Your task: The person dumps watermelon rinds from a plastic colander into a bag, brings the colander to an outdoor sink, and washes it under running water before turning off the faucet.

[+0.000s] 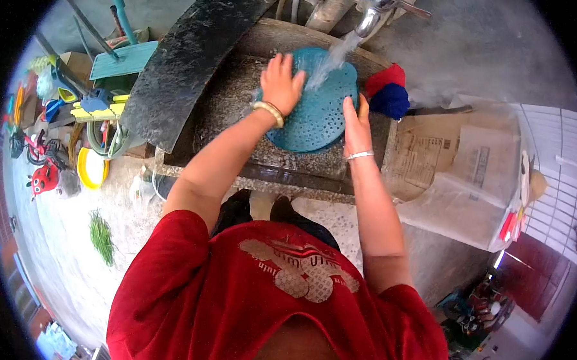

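A teal plastic colander (317,114), full of small holes, is held over the stone sink (221,106). Water runs from the metal faucet (367,22) onto its upper part. My left hand (281,89) lies at the colander's upper left edge, fingers stretched out and slightly apart, with a pale bangle on the wrist. At the right edge, my right hand (356,128) grips the rim, thumb toward the perforated face; the fingers behind are partly hidden. A thin silver bracelet circles that wrist.
A red and blue cloth (389,91) lies on the sink's right rim. The dark stone slab (184,66) flanks the sink's left side. Cardboard and plastic sheeting (457,161) stand at right. Left are cleaning tools, a yellow basin (92,169) and green stalks (101,237) on the floor.
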The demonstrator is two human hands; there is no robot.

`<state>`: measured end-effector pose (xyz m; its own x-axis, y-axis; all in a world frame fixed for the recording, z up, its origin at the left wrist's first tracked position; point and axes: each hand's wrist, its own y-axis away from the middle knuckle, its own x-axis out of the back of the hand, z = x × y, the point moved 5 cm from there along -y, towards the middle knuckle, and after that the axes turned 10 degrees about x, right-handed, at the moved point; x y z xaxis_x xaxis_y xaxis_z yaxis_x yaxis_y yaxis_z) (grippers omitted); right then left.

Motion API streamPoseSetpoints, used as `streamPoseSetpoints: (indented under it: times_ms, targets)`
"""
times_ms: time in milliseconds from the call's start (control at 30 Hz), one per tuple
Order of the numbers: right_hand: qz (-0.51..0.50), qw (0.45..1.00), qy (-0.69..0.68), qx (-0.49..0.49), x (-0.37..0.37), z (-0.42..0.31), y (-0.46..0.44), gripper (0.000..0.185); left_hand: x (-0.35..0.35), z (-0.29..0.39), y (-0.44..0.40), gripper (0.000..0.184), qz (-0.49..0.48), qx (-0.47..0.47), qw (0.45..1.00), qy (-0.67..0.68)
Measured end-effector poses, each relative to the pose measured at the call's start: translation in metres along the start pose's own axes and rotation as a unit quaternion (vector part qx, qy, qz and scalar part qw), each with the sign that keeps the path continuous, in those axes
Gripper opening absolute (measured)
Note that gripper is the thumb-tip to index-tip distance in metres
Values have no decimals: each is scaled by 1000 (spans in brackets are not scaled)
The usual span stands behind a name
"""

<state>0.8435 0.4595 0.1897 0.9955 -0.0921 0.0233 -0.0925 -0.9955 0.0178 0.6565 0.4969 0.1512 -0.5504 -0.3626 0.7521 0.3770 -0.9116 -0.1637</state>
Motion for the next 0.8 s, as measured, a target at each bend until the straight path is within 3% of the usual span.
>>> streamPoseSetpoints:
  times_ms: [67,133,267,300,333,433,500,533,600,667,733,800]
  targets:
    - [-10,999,-2,-36,-14,12,8,67,-9,26,24,52,-69,-144,986,53]
    - [3,999,10,-48,-18,21,12,68,8,60,43,51,-128,-176,967,130]
    - [46,986,-149,-56,-6,3,20,70,14,61,14,48,-184,-227,953,85]
    - [53,985,-151,-57,-2,2,21,71,8,57,15,49,-138,-253,954,84]
    - [58,984,-156,-56,-2,-3,21,71,-2,42,4,48,-135,-190,968,98]
    - [81,982,-161,-51,3,-15,27,71,-9,8,-2,49,-105,-161,978,84]
    - [73,983,-159,-50,3,-15,29,73,-5,-7,8,49,-71,-48,993,85]
    - [61,986,-146,-60,3,-5,30,73,2,2,14,49,-74,-48,993,83]
    - [47,984,-146,-91,-5,14,32,72,5,41,31,51,-140,-159,977,38]
    - [56,984,-123,-117,-10,21,34,72,12,68,47,51,-166,-182,960,136]
    - [47,973,-181,-133,-10,19,40,71,8,58,43,51,-153,-209,958,124]
    - [46,971,-173,-159,0,17,46,65,-5,35,31,51,-229,-204,952,0]
